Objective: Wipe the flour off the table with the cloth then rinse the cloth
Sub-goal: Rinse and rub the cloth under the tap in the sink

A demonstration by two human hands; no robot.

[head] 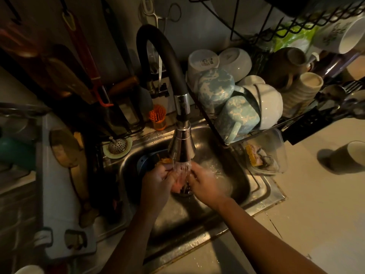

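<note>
Both hands are over the sink (pixel 254 186), left hand (pixel 158 182) and right hand (pixel 205 184) each curled round the cloth (pixel 177 184), bunched between them directly under the faucet (pixel 181 147) (water pouring straight onto it). Blue mottled mugs (pixel 215 89) lie stacked just right of the faucet.
</note>
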